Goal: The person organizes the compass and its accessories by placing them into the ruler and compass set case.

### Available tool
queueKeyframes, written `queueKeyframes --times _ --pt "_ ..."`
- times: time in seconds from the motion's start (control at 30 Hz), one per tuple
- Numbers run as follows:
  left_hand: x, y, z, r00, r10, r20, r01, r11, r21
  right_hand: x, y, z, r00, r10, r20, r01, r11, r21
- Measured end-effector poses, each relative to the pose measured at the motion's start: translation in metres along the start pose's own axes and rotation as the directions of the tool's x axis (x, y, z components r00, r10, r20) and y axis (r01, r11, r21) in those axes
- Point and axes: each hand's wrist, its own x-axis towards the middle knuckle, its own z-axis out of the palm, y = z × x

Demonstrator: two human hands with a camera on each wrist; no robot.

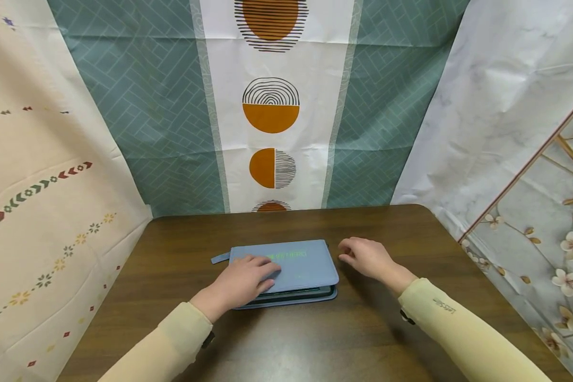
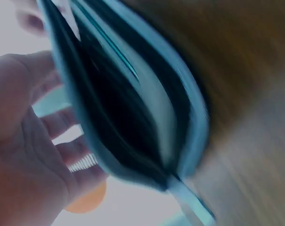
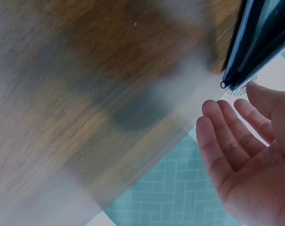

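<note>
A flat blue zip pouch (image 1: 296,265) with green lettering lies on the table, its wrist strap (image 1: 220,258) sticking out on the left. Its near side gapes, and in the left wrist view the dark inside of the pouch (image 2: 128,108) shows pale layers. My left hand (image 1: 245,278) rests on the left part of the cover with fingers loosely spread. Just off the pouch's right edge, my right hand (image 1: 365,257) hovers with relaxed, slightly bent fingers and holds nothing. In the right wrist view a zipper pull (image 3: 223,84) hangs at the pouch's corner, apart from the fingertips.
The brown wooden table (image 1: 181,239) ends at a patterned teal and white cloth (image 1: 167,132) hanging behind. A cream cloth (image 1: 43,223) hangs on the left, and a white floral one (image 1: 554,254) on the right.
</note>
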Motion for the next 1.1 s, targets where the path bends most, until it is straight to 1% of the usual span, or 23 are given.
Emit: queueKeyframes --times 0.07,0.17,0.27,0.33,0.43,0.53,0.67,0.8,0.9,0.97,1.1 --pt "0.002 0.015 0.002 1.0 0.006 -0.015 -0.006 0.999 0.054 0.002 -0.001 0.003 1.0 0.002 -0.002 -0.002 1.0 0.001" --pt "0.003 0.034 0.006 0.999 0.015 -0.039 -0.009 0.989 0.147 0.005 -0.002 0.006 1.0 0.005 0.0 -0.005 1.0 0.0" --pt "0.004 0.047 0.01 0.997 0.012 -0.073 0.005 0.975 0.222 0.01 -0.004 0.009 1.0 0.008 0.006 -0.008 1.0 -0.005" --pt "0.004 0.053 0.014 0.995 0.007 -0.1 0.019 0.968 0.252 0.014 -0.006 0.011 1.0 0.005 0.003 -0.005 1.0 -0.02" --pt "0.004 0.058 0.021 0.992 0.001 -0.125 0.034 0.96 0.278 0.021 -0.007 0.012 1.0 0.003 -0.01 -0.003 0.999 -0.041" --pt "0.004 0.061 0.026 0.992 0.0 -0.127 0.038 0.955 0.293 0.029 -0.007 0.015 1.0 0.004 -0.03 -0.006 0.998 -0.058" --pt "0.004 0.063 0.03 0.989 0.014 -0.147 0.034 0.947 0.32 0.04 -0.005 0.02 0.999 0.014 -0.031 -0.016 0.997 -0.078" --pt "0.005 0.065 0.033 0.983 0.034 -0.179 0.029 0.942 0.336 0.047 -0.004 0.024 0.999 0.033 -0.007 -0.033 0.995 -0.089" --pt "0.007 0.064 0.035 0.98 0.041 -0.193 0.025 0.944 0.329 0.051 -0.003 0.025 0.999 0.046 0.019 -0.044 0.995 -0.085" --pt "0.008 0.064 0.036 0.978 0.039 -0.204 0.029 0.947 0.32 0.053 -0.002 0.027 0.998 0.054 0.034 -0.051 0.996 -0.078" --pt "0.01 0.065 0.037 0.976 0.028 -0.216 0.045 0.945 0.325 0.057 -0.001 0.03 0.997 0.057 0.047 -0.054 0.996 -0.072"
